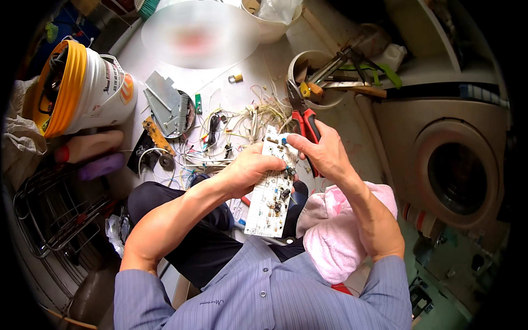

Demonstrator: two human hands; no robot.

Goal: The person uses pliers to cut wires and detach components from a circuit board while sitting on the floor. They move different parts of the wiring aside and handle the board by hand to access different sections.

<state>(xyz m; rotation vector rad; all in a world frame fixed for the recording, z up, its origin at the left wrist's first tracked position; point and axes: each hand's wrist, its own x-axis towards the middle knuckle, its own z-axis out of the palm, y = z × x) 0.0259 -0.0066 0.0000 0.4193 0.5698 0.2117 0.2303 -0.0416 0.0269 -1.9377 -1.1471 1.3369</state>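
My left hand grips a long, pale circuit board by its left edge, the thumb lying across its face. The board is tilted over my lap, with black and blue components standing on it. At the board's far end my right hand has its thumb by a small blue component. That same hand is closed on a pair of pliers with red and black handles, the jaws pointing away from me. Some of my right fingers are hidden behind the board and pliers.
Loose wires and a metal bracket lie on the floor ahead. A white and yellow bucket stands left, a round tub of tools ahead right. A pink towel covers my right thigh; a front-loading washer stands right.
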